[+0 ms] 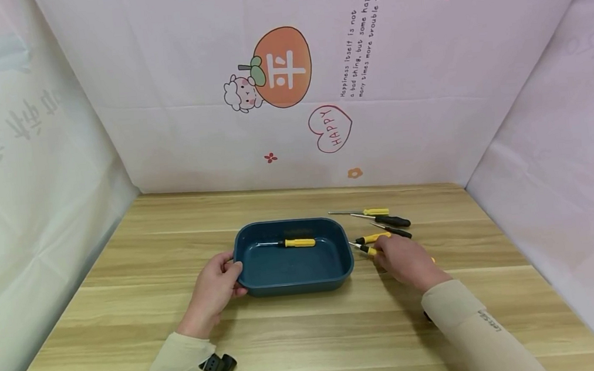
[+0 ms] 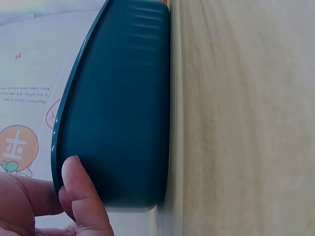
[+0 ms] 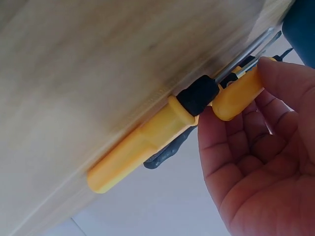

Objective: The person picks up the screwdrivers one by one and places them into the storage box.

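A dark blue rectangular plastic box [image 1: 300, 283] stands on the wooden table, with a yellow-handled screwdriver [image 1: 299, 243] lying inside it. My left hand [image 1: 218, 284] grips the box at its left end, thumb at the rim and fingers against the outer wall. To the right of the box, my right hand [image 1: 405, 259] pinches the yellow handle of a small screwdriver [image 3: 238, 97] between thumb and fingertips. A larger screwdriver [image 3: 140, 145] with a yellow handle and black collar lies right beside those fingers in the right wrist view. Part of it is hidden by my hand in the head view.
Behind my right hand lie another yellow-handled screwdriver [image 1: 376, 211] and two black-handled screwdrivers [image 1: 392, 221], [image 1: 399, 232]. One more yellow handle [image 1: 374, 238] is close to the box's right end. Printed white cloth [image 1: 193, 147] walls the table at the back and sides.
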Motion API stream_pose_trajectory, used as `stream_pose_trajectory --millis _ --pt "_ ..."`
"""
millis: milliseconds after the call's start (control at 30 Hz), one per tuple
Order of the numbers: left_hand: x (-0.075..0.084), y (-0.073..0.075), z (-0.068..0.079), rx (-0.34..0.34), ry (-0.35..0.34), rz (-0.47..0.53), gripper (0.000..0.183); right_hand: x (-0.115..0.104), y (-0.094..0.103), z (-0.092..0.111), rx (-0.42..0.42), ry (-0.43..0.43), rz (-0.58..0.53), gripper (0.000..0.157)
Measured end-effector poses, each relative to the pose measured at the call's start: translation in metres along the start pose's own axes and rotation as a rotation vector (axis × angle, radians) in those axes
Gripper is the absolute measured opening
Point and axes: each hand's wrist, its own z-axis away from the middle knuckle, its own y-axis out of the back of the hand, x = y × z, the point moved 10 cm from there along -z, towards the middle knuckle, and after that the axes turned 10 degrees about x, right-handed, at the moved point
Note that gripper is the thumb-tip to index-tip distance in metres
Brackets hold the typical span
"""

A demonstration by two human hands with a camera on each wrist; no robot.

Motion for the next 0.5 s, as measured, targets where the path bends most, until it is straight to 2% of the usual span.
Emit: stream_pose_trajectory --millis 133,500 --pt "0.001 0.001 0.000 0.001 0.000 0.001 0.044 0.001 0.003 -0.001 0.014 -0.007 -0.002 0.020" --pt "0.001 0.001 0.000 0.003 -0.001 -0.009 0.042 0.000 0.020 -0.005 0.104 -0.005 -0.033 0.021"
